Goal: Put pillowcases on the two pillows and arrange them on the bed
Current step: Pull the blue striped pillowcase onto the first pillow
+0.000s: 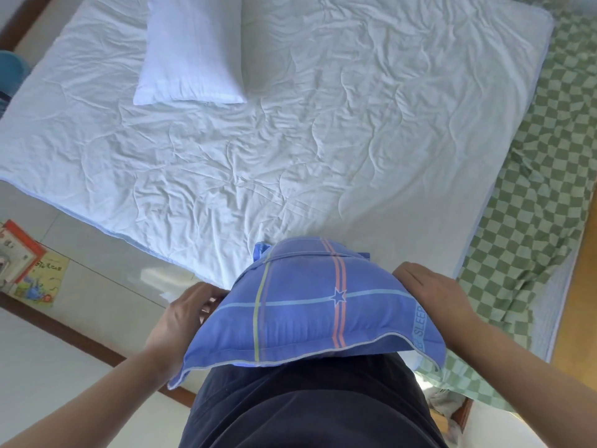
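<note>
Bed (290, 150): wrinkled white quilt; bare white pillow (193, 50) at head; green checkered blanket (533, 205) alongside.

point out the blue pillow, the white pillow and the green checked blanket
blue pillow (303, 305): head view, middle of its plaid top face
white pillow (192, 50): head view, centre of its bare white face
green checked blanket (529, 221): head view, crumpled middle along the bed's edge

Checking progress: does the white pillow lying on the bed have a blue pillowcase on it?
No. The white pillow lies bare on the bed; only the pillow in the blue pillowcase, held by both hands, is covered.
</note>
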